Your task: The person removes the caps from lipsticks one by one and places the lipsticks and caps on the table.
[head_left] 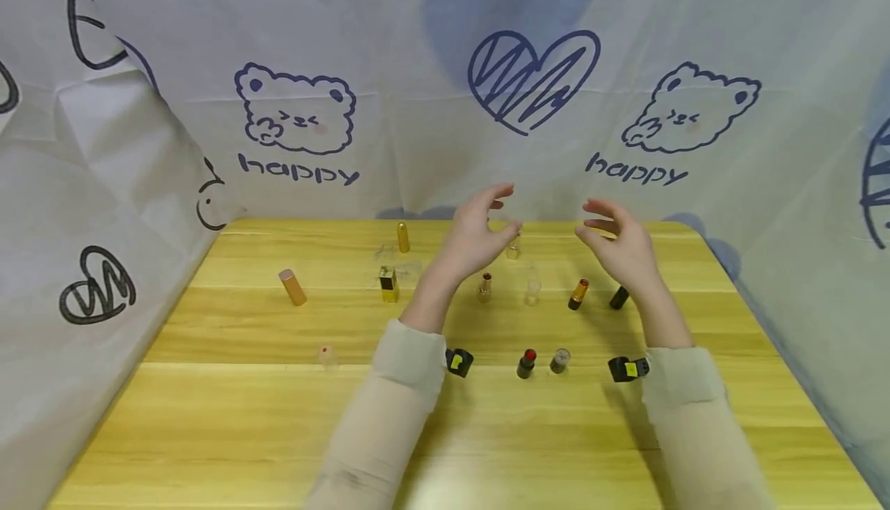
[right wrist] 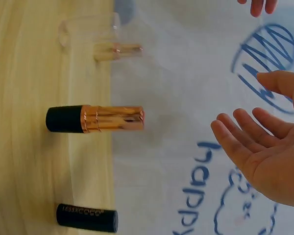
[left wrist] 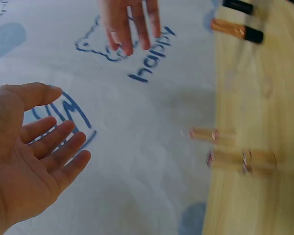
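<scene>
My left hand (head_left: 480, 232) is raised over the back of the table, fingers loosely bent and holding nothing. Across from it, my right hand (head_left: 622, 247) hovers with a bare palm and relaxed fingers. Below the right hand stand a copper-and-black lipstick (head_left: 579, 294) and a black cap (head_left: 619, 298), the cap partly hidden by the wrist in the head view. Closest to the left hand are a gold-toned lipstick (head_left: 484, 287) and another small lipstick (head_left: 513, 249), partly covered by the thumb. A clear cap (head_left: 532, 292) stands between the hands.
Nearer the front are a red lipstick (head_left: 526, 364) and a clear-topped cap (head_left: 559, 361). Leftward stand a gold tube (head_left: 403, 238), a gold-and-black lipstick (head_left: 388, 284), a rose-gold tube (head_left: 292, 287) and a clear piece (head_left: 326, 355). A printed cloth (head_left: 431, 131) hangs behind the wooden table (head_left: 229, 417).
</scene>
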`<control>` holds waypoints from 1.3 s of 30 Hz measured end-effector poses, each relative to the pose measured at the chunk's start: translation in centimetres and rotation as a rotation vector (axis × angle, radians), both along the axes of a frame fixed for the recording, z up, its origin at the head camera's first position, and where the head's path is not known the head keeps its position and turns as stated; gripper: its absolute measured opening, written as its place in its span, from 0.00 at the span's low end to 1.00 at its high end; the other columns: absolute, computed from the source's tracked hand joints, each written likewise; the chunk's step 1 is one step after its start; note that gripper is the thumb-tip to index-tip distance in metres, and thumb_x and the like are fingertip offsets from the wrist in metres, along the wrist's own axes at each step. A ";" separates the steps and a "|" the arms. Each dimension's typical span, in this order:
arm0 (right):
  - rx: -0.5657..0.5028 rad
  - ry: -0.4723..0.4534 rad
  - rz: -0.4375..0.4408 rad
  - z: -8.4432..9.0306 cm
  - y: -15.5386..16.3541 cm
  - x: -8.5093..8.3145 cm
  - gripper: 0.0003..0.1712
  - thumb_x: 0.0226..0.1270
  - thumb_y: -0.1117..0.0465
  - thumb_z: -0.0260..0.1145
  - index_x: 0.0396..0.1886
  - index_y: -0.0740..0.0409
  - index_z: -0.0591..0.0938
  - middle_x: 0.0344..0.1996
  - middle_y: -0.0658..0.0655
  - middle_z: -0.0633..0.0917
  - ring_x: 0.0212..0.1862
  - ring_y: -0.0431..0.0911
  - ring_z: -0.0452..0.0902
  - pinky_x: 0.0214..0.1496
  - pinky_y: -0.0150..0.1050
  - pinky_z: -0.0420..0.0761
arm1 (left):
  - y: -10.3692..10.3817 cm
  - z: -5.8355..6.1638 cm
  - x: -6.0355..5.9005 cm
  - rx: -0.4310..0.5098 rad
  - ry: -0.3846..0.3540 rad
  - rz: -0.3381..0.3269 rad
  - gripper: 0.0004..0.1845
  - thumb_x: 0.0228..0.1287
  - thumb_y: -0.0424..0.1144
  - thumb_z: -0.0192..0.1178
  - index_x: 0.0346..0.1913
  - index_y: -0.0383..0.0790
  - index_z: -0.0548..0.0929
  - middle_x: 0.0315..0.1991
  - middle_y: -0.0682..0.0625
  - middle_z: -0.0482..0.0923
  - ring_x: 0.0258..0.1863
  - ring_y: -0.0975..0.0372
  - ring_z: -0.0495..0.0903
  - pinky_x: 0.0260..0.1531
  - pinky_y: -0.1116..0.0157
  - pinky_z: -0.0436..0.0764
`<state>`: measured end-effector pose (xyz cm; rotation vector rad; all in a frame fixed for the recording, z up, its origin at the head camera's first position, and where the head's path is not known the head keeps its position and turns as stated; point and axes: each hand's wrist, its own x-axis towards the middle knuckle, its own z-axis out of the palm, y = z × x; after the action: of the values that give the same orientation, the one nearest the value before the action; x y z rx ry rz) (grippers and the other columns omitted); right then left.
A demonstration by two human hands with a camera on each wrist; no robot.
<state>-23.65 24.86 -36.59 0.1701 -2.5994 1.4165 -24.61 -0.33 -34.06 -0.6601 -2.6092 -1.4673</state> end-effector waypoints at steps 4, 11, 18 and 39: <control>0.100 -0.064 0.074 0.2 -0.9 -2.0 0.34 0.79 0.55 0.63 0.79 0.58 0.66 0.73 0.61 0.73 0.69 0.60 0.73 0.64 0.59 0.80 | -0.6 -0.5 -1.7 -0.034 -0.047 0.012 0.33 0.76 0.40 0.62 0.79 0.42 0.64 0.76 0.47 0.68 0.72 0.53 0.70 0.71 0.55 0.73; 0.203 -0.164 0.174 0.4 -3.5 -5.4 0.34 0.78 0.58 0.63 0.78 0.63 0.67 0.72 0.65 0.74 0.67 0.62 0.75 0.63 0.56 0.82 | -1.2 -1.3 -5.3 -0.009 -0.180 -0.011 0.34 0.75 0.39 0.63 0.80 0.40 0.64 0.75 0.45 0.69 0.71 0.48 0.71 0.66 0.54 0.78; 0.270 -0.201 0.248 -0.1 -5.8 -7.7 0.33 0.75 0.62 0.64 0.75 0.70 0.68 0.69 0.71 0.75 0.67 0.66 0.75 0.67 0.56 0.79 | -1.2 -2.0 -7.7 -0.039 -0.227 -0.059 0.36 0.73 0.36 0.64 0.79 0.37 0.63 0.75 0.41 0.69 0.71 0.46 0.71 0.66 0.52 0.78; 0.440 -0.381 0.279 -2.4 -7.5 -10.7 0.06 0.63 0.70 0.66 0.39 0.70 0.84 0.27 0.56 0.81 0.33 0.45 0.73 0.38 0.36 0.76 | -0.9 -4.7 -10.1 -0.137 -0.384 -0.109 0.37 0.70 0.32 0.67 0.78 0.32 0.64 0.75 0.37 0.67 0.73 0.44 0.68 0.71 0.51 0.73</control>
<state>-34.37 17.33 -38.99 0.3636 -3.2907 0.9995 -34.74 -1.24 -38.74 -0.5916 -3.0289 -1.5960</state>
